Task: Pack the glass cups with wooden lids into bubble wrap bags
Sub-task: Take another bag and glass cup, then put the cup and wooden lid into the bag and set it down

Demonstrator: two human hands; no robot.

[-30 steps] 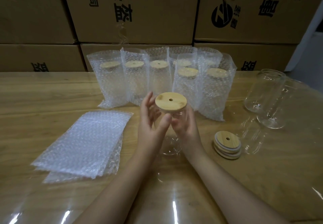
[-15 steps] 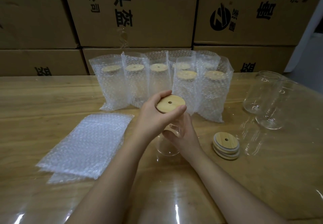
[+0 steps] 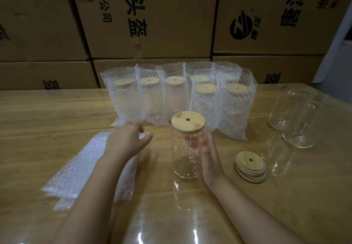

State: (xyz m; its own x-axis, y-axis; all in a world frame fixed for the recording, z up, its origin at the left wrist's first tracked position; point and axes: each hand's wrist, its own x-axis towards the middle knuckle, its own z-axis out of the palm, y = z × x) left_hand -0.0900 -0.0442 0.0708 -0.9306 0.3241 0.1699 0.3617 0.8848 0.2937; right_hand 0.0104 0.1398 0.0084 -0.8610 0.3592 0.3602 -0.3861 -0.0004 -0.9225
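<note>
the glass cup [image 3: 185, 160] stands on the table [image 3: 38, 122] with its wooden lid [image 3: 188, 123] seated, and the right hand [image 3: 208, 156] has its fingers wrapped round the cup. the left hand [image 3: 129, 143] hovers over the flat bubble wrap bags [image 3: 82, 167], fingers loosely curled on nothing. bagging looks next, which calls for pinching off one bag and opening its mouth.

Your left hand [image 3: 127, 143] is off the wooden lid [image 3: 188, 123] now & has moved left, over the flat bubble wrap bags [image 3: 76, 171], holding nothing. Lid's uncovered, seated flat on the glass cup [image 3: 185, 156].
</note>
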